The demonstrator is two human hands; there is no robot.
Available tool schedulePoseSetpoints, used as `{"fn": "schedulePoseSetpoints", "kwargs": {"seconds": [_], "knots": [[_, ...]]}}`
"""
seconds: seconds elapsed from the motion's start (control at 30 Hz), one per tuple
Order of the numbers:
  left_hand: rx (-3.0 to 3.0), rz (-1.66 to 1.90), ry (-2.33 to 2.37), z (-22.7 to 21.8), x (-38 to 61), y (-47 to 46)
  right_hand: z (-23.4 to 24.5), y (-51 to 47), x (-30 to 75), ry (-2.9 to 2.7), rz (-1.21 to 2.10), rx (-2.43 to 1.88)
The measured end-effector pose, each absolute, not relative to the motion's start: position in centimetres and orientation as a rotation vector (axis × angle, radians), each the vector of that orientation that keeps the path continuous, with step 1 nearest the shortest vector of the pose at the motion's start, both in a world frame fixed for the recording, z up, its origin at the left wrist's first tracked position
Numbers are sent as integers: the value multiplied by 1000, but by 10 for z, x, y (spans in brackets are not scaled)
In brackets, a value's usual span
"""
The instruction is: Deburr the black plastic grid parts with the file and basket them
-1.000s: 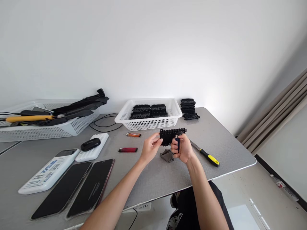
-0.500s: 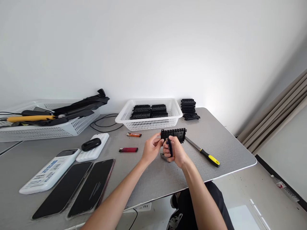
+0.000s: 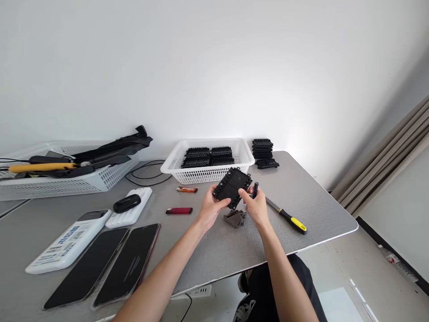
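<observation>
My left hand [image 3: 210, 209] is closed on a black plastic plate [image 3: 234, 182] with knobbed edges, its thumb across the near corner. The plate is tilted, with a broad flat face towards me. My right hand [image 3: 255, 206] is closed round a slim black lighter [image 3: 255, 189] that stands upright in the fist, and its thumb reaches to the plate's right edge. Below the plate a crumpled grey cloth [image 3: 235, 218] lies on the table. To the right of my right hand rests a file [image 3: 292, 222] with a black and yellow handle.
A white basket [image 3: 208, 175] holds several similar black plates; a stack of them [image 3: 263, 152] stands beside it. An orange lighter [image 3: 187, 190] and a red lighter [image 3: 179, 210] lie left of my hands. Phones [image 3: 129, 264], power banks and a tool basket [image 3: 67, 185] occupy the left side.
The plate has been turned from edge-up to a tilted, flat-face view. My right hand has shifted right with the lighter, and the grey cloth is now uncovered.
</observation>
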State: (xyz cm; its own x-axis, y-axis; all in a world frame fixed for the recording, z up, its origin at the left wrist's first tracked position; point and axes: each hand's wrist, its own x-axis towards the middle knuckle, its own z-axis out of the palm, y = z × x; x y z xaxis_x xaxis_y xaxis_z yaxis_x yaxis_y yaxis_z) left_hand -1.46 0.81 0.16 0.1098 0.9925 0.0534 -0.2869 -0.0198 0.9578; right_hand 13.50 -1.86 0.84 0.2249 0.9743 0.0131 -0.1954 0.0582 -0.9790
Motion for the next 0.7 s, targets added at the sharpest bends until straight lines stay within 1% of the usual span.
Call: {"fn": "schedulePoseSetpoints", "kwargs": {"seconds": [0.23,0.5,0.63,0.7], "knots": [[1258,1178,922,6,-13,4,3,-16,141,-982,834,-1153],[1423,1196,939,-1,-16,7,1,-15,146,-1100,784,-1192],[1459,1269,951,-3,-15,9,11,-22,144,-1067,644,-1256],[1462,1280,989,-4,-15,9,19,-27,141,-1062,675,-1230]]}}
